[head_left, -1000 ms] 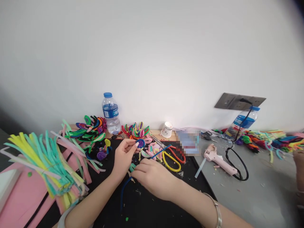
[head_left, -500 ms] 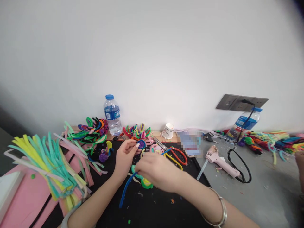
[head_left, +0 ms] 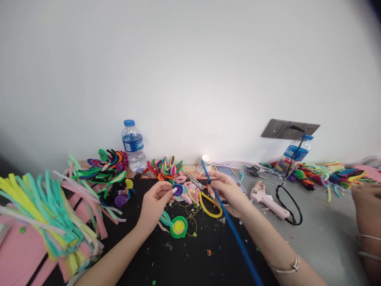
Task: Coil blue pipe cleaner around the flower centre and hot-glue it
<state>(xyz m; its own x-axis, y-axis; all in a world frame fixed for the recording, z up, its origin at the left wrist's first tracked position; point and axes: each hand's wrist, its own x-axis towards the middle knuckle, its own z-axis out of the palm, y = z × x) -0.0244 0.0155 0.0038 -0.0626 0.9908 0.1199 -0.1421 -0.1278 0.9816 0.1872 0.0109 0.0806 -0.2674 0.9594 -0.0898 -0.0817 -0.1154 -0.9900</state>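
Note:
Between the thumb and fingers of my left hand is a small coiled disc of purple and blue pipe cleaner. My right hand pinches a long blue pipe cleaner, which slants down toward the bottom edge. On the black mat below lies a round green and yellow pipe-cleaner piece with a pale teal strand. Scissors lie behind the hands, one yellow handle loop showing; my right hand hides part of them.
A bundle of yellow and teal pipe cleaners fills the left. Along the wall are a water bottle, a paper cup and a phone. A pink glue gun lies right, near another person's hand.
My right hand has moved right and up with the blue pipe cleaner, away from my left hand, uncovering the green and yellow piece. My left hand still holds the disc.

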